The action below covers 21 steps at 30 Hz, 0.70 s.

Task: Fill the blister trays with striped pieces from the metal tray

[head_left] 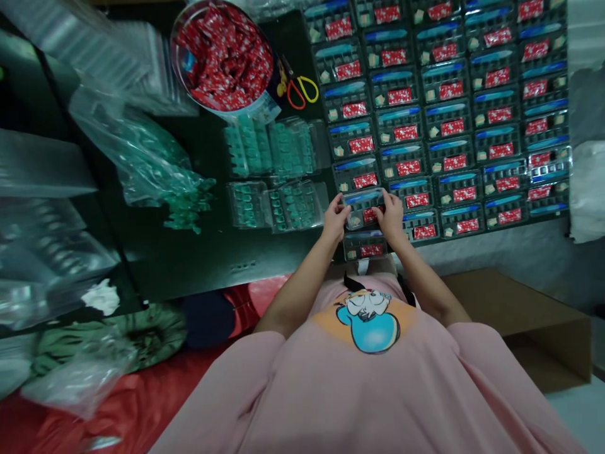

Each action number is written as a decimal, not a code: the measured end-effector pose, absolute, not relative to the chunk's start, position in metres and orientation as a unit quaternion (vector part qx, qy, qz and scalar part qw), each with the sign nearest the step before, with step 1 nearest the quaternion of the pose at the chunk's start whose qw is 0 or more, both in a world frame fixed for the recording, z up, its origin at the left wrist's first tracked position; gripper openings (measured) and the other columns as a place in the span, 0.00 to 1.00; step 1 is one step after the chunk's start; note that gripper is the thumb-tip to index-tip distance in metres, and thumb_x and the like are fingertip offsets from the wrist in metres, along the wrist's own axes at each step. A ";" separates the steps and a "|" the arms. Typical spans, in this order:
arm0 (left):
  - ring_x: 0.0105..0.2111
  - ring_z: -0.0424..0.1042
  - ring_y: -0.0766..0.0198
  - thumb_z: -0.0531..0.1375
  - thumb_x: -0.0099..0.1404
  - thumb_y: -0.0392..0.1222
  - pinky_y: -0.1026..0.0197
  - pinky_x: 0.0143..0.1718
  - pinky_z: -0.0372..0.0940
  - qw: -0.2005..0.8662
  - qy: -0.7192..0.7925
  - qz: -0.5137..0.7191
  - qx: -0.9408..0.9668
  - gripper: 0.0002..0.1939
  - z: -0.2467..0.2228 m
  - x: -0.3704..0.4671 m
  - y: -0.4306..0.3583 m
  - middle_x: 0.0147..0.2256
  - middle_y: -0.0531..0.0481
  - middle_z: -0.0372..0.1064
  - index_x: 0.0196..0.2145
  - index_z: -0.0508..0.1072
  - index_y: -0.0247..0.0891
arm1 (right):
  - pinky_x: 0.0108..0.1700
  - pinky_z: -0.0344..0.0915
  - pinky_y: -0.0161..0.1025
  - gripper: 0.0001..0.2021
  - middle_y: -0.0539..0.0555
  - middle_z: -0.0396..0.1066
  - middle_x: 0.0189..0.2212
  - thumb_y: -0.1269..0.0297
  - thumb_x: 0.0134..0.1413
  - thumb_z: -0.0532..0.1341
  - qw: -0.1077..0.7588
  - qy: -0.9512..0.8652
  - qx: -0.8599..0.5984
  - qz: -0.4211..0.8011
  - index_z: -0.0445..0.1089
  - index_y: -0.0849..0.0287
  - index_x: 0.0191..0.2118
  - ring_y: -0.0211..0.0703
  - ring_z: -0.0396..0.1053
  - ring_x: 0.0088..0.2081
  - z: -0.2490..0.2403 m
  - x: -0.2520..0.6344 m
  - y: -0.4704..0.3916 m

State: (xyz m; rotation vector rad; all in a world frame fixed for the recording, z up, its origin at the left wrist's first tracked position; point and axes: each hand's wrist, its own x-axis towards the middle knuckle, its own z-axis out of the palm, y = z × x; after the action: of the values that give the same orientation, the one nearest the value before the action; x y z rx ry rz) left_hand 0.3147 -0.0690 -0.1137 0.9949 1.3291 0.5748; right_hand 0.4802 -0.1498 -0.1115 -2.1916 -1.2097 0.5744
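Observation:
My left hand point(336, 218) and my right hand point(392, 216) grip a clear plastic tray point(353, 213) from its two sides, close to my body. Inside it lie a blue strip point(363, 197), a small pale piece point(356, 222) and a red patterned packet point(369, 215). My right thumb reaches over the tray to the packet. Just below, at the table's front edge, sits another filled tray point(371, 250). To the right and beyond, rows of similar trays point(454, 162) hold blue strips, red packets and pale pieces.
Left of my hands stand clear trays point(297, 205) with green-tinted pieces. Behind them are a round tub point(176, 53) of red packets and red-and-yellow scissors point(302, 90). A plastic bag point(137, 148) spills green pieces point(184, 208). A cardboard box point(515, 302) is at the lower right.

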 end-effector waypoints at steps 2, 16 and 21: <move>0.31 0.69 0.67 0.66 0.60 0.50 0.62 0.34 0.67 0.653 0.570 0.251 0.431 0.35 -0.104 0.306 -0.071 0.33 0.51 0.67 0.62 0.64 0.42 | 0.62 0.57 0.54 0.31 0.66 0.62 0.59 0.60 0.62 0.58 0.332 -0.444 -0.801 0.225 0.53 0.60 0.68 0.55 0.58 0.61 -0.103 0.479 -0.159; 0.34 0.71 0.65 0.68 0.53 0.40 0.58 0.40 0.70 0.593 0.652 0.174 0.440 0.20 -0.117 0.251 -0.172 0.36 0.47 0.72 0.44 0.77 0.36 | 0.58 0.65 0.52 0.26 0.67 0.66 0.53 0.62 0.61 0.55 0.315 -0.350 -0.832 0.294 0.61 0.65 0.63 0.51 0.66 0.54 -0.126 0.425 -0.290; 0.39 0.73 0.62 0.65 0.57 0.39 0.56 0.47 0.69 0.555 0.661 0.172 0.475 0.22 -0.131 0.257 -0.169 0.41 0.45 0.72 0.50 0.76 0.38 | 0.58 0.63 0.53 0.27 0.68 0.66 0.52 0.64 0.62 0.53 0.270 -0.387 -0.836 0.281 0.57 0.67 0.65 0.53 0.64 0.54 -0.136 0.427 -0.278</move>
State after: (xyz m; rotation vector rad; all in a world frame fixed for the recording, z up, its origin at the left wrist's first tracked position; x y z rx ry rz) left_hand 0.2568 -0.1688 -0.1314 1.1217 1.5621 0.4071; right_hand 0.4268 -0.2776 -0.1357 -2.2525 -1.0427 0.7569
